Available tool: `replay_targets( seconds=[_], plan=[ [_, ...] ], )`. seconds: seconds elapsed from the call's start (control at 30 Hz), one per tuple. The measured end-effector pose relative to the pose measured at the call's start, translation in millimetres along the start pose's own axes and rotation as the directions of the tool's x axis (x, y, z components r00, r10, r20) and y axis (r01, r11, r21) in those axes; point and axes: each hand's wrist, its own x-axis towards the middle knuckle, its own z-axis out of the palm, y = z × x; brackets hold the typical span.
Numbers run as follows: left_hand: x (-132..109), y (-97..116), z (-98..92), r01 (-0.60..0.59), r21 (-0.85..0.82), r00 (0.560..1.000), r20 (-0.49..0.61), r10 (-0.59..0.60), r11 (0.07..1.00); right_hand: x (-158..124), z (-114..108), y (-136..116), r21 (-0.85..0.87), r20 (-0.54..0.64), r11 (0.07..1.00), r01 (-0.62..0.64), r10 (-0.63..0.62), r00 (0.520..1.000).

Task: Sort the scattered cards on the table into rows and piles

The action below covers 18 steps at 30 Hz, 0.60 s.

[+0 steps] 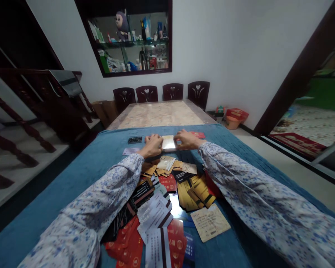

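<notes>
Both arms reach forward over a blue cloth. My left hand [153,145] grips the left side of a shiny, pale rectangular card or stack of cards [169,143], fingers curled. On its opposite side my right hand [188,140] pinches the edge the same way. Glare washes out its printing. Nearer me lies a loose heap of cards: gold cards [188,195], white cards [156,212], red cards [130,242] and black cards [139,193]. A cream card [210,222] rests to the right of the heap. Part of the heap is hidden under my sleeves.
Beyond my left hand sit a black card [135,140] and a pale card [130,151]. A red card [198,134] lies past my right hand. The blue cloth [100,163] covers the near part of a marble-topped table [159,113]. Dark chairs [173,92] stand at its far end.
</notes>
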Motion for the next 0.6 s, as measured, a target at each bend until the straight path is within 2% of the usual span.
replay_targets(
  seconds=[0.6],
  plan=[
    [44, -13, 4.7, 0.045, 0.078, 0.999, 0.011, -0.046, 0.996, 41, 0, 24, -0.065, 0.046, 0.996, -0.063, 0.066, 0.997]
  ],
)
